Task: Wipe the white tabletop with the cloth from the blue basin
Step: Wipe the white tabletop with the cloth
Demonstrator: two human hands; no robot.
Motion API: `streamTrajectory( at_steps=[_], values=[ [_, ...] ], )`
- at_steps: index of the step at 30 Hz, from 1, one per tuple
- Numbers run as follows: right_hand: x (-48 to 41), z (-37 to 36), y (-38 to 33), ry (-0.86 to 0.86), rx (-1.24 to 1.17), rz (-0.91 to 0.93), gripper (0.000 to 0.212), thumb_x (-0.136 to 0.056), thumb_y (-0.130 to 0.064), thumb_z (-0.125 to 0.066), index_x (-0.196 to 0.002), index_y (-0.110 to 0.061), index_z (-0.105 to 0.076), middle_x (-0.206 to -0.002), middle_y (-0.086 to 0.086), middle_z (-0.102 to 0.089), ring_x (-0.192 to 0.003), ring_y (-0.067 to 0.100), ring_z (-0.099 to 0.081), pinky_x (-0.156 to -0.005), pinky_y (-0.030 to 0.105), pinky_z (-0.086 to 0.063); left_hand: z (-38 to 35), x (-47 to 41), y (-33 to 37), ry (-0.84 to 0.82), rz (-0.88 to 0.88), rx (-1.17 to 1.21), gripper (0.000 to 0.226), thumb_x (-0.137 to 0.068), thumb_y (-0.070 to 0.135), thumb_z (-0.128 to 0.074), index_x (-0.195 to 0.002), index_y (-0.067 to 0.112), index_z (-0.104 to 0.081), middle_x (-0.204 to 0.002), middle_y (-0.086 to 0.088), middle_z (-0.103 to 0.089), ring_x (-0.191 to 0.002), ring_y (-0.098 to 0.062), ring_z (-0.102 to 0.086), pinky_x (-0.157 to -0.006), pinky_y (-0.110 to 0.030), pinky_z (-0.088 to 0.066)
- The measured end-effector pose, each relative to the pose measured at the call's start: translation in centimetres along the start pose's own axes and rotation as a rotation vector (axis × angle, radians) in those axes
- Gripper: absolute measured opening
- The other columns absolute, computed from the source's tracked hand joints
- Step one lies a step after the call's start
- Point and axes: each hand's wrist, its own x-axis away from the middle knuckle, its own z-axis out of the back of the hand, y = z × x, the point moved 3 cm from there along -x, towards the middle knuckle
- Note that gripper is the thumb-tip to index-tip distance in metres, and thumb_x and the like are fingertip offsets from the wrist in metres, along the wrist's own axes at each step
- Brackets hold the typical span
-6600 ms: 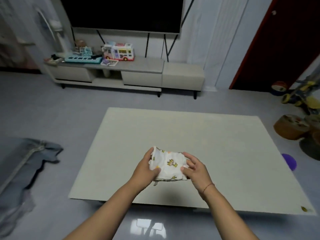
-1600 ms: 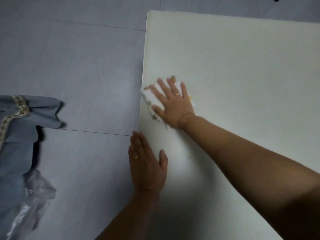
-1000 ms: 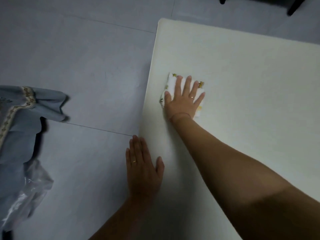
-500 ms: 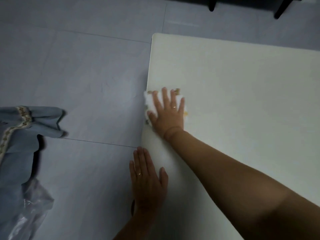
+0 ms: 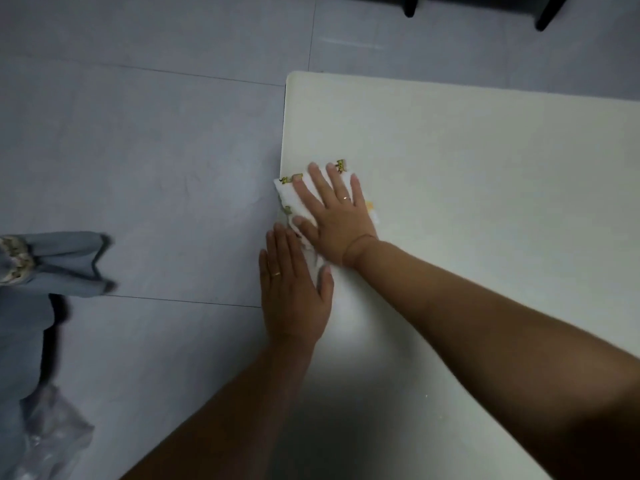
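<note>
A folded white cloth (image 5: 289, 197) with small yellow prints lies at the left edge of the white tabletop (image 5: 467, 161), its corner hanging slightly past the edge. My right hand (image 5: 334, 211) presses flat on the cloth with fingers spread. My left hand (image 5: 294, 289) rests palm-down on the table's left edge just below the cloth, its fingertips touching the cloth's near corner. The blue basin is out of view.
Grey tiled floor (image 5: 145, 150) lies left of the table. A blue-grey fabric (image 5: 45, 271) and a clear plastic bag (image 5: 52, 434) sit on the floor at the left. Dark furniture legs (image 5: 410, 6) stand beyond the table's far edge.
My right hand has slid the cloth along the left edge toward me, until it meets my left hand. The view has shifted so the table's far left corner sits lower in frame.
</note>
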Motion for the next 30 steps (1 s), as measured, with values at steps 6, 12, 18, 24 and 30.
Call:
streamTrajectory(
  at_steps=[6, 12, 18, 24, 30],
  values=[
    [-3.9, 1.6, 6.9, 0.023, -0.116, -0.416, 0.062, -0.097, -0.053, -0.018, -0.15, -0.031, 0.006, -0.16, -0.002, 0.012, -0.146, 0.023, 0.013, -0.116, 0.048, 0.01, 0.1, 0.2, 0.2, -0.003, -0.001, -0.011, 0.074, -0.092, 0.043, -0.032, -0.148, -0.004, -0.016, -0.157, -0.021, -0.016, -0.146, -0.033, -0.014, -0.12, -0.043, -0.015],
    [-4.9, 0.2, -2.5, 0.028, -0.065, -0.222, 0.064, -0.095, -0.053, -0.021, -0.15, -0.029, 0.001, -0.16, 0.001, 0.007, -0.146, 0.028, 0.01, -0.113, 0.053, 0.012, 0.0, 0.0, 0.1, -0.045, 0.002, -0.014, 0.076, -0.092, 0.047, -0.032, -0.149, -0.002, -0.014, -0.157, -0.02, -0.014, -0.146, -0.032, -0.012, -0.12, -0.043, -0.012],
    [-7.5, 2.5, 8.0, 0.021, -0.085, -0.35, 0.062, -0.097, -0.053, -0.021, -0.15, -0.03, 0.003, -0.16, -0.001, 0.009, -0.146, 0.023, 0.011, -0.116, 0.049, 0.009, 0.0, 0.1, 0.2, -0.013, 0.009, -0.011, 0.074, -0.091, 0.042, -0.035, -0.147, -0.003, -0.021, -0.156, -0.021, -0.02, -0.144, -0.033, -0.02, -0.118, -0.044, -0.018],
    [-9.7, 1.9, 0.0, 0.016, -0.094, -0.314, 0.064, -0.096, -0.052, -0.021, -0.15, -0.027, 0.004, -0.159, 0.003, 0.012, -0.145, 0.03, 0.013, -0.113, 0.056, 0.01, 0.1, 0.1, 0.3, -0.024, 0.014, 0.036, 0.073, -0.09, 0.043, -0.036, -0.147, -0.002, -0.022, -0.155, -0.019, -0.019, -0.145, -0.032, -0.018, -0.118, -0.044, -0.016],
    [-10.9, 3.7, 8.7, 0.002, -0.05, -0.135, 0.063, -0.097, -0.053, -0.023, -0.15, -0.03, 0.002, -0.16, -0.001, 0.009, -0.146, 0.022, 0.011, -0.116, 0.047, 0.008, 0.2, -2.0, 2.3, 0.011, -0.026, 0.069, 0.074, -0.087, 0.041, -0.041, -0.147, 0.001, -0.026, -0.156, -0.017, -0.021, -0.146, -0.031, -0.017, -0.118, -0.046, -0.016]
  ],
)
